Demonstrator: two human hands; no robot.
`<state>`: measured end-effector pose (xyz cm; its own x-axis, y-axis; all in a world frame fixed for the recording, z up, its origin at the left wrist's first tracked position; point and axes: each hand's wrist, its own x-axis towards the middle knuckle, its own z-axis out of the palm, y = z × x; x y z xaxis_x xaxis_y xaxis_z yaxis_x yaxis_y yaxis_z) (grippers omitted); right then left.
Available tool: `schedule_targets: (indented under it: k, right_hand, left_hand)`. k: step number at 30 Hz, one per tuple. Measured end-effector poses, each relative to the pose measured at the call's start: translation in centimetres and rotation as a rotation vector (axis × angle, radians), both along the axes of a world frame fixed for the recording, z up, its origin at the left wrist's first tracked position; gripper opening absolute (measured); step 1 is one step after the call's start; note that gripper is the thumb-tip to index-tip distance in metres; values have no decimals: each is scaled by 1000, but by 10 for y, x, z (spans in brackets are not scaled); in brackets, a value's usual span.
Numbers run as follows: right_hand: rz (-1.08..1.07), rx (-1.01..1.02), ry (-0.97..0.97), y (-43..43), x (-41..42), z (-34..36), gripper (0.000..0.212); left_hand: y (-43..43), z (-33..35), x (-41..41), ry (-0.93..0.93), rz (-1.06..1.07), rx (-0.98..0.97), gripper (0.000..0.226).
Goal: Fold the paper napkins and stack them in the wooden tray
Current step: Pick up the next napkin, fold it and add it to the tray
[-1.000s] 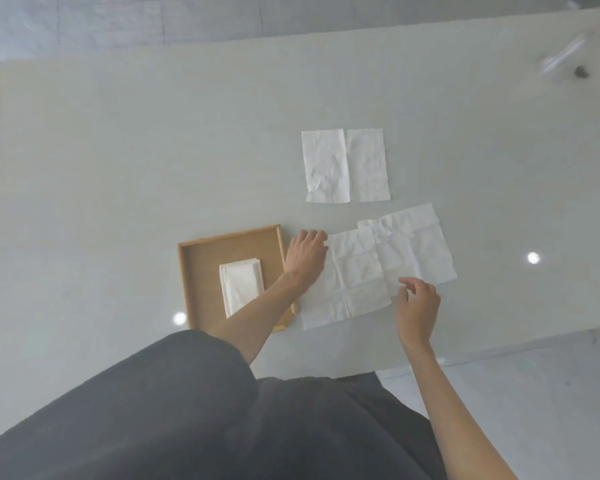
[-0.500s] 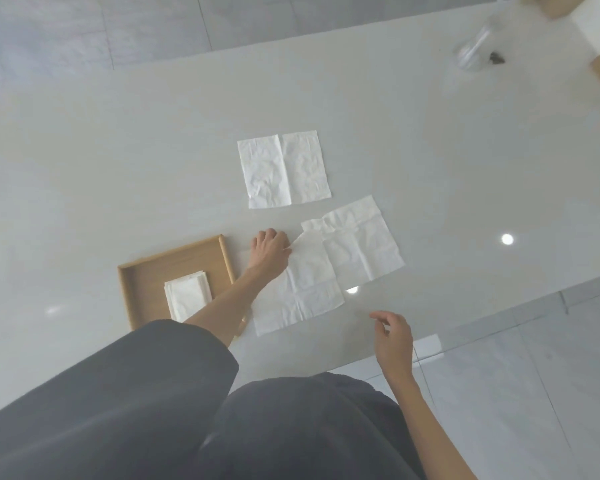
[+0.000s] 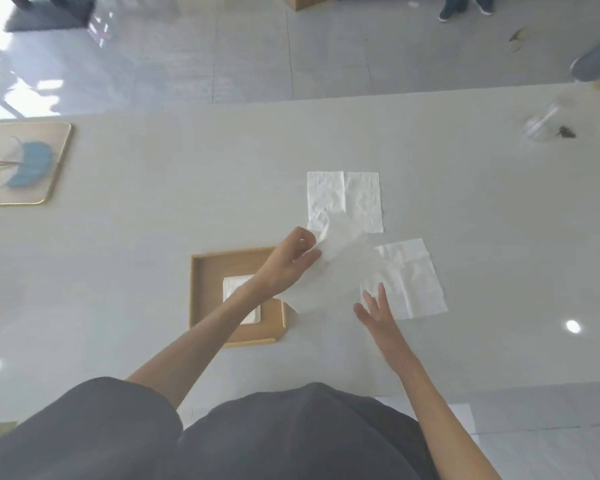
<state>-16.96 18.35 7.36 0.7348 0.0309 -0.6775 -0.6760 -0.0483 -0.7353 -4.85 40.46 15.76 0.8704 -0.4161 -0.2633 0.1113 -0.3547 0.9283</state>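
Note:
My left hand [image 3: 289, 265] pinches the far corner of a white paper napkin [image 3: 333, 271] and holds it lifted off the table, blurred by motion. With straight, spread fingers, my right hand [image 3: 376, 311] hovers at that napkin's near right edge. A second napkin [image 3: 413, 277] lies flat just to the right, and a third napkin [image 3: 345, 199] lies flat further back. The wooden tray [image 3: 205, 292] sits left of my hands with a folded napkin [image 3: 238, 289] inside, partly hidden by my left forearm.
A framed picture with a blue shape [image 3: 18, 162] lies at the table's far left. A clear plastic item [image 3: 541, 128] with a dark speck sits at the far right. Someone's shoes [image 3: 465, 6] stand on the floor beyond the table. The table's near edge runs below my right forearm.
My left hand went from resting on the flat napkin to pinching and lifting it. My right hand came back over the table to the napkin's edge. The camera tilted up.

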Motion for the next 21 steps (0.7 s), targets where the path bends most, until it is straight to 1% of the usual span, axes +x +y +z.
schedule_targets:
  k: [1, 2, 3, 5, 7, 8, 9, 11, 12, 13, 15, 18, 21]
  right_hand:
    - [-5, 72, -12, 9, 8, 3, 105]
    - [-25, 144, -32, 20, 18, 6, 100]
    - [-64, 216, -47, 31, 29, 9, 91]
    - [-119, 302, -74, 57, 50, 23, 67]
    - [-135, 281, -156, 79, 72, 40, 34]
    - [-144, 277, -190, 89, 83, 48, 23]
    - [-147, 275, -218, 98, 93, 57, 22]
    - [-124, 259, -285, 114, 111, 77, 27]
    - [-108, 240, -321, 121, 119, 86, 25]
    - [-97, 211, -358, 129, 127, 96, 20]
    - [-103, 154, -424, 139, 141, 110, 14]
    - [-124, 105, -507, 154, 154, 129, 14]
    - [-193, 100, -545, 167, 162, 141, 16]
  left_hand:
    - [9, 12, 0, 16, 44, -42, 13]
    - [19, 23, 0, 29, 83, -83, 14]
    - [29, 32, 1, 42, 126, -119, 15]
    - [52, 45, 2, 52, 224, -163, 16]
    - [76, 53, 6, 46, 307, -183, 16]
    - [91, 55, 8, 62, 353, -198, 18]
    - [107, 57, 10, 103, 406, -229, 25]
    - [138, 61, 12, 207, 497, -302, 47]
    - [153, 63, 12, 238, 524, -312, 53]
    - [167, 65, 12, 247, 532, -307, 56]
    - [185, 66, 10, 238, 526, -306, 53]
    - [200, 77, 7, 136, 533, -363, 44]
    - [209, 93, 11, 62, 548, -441, 54]
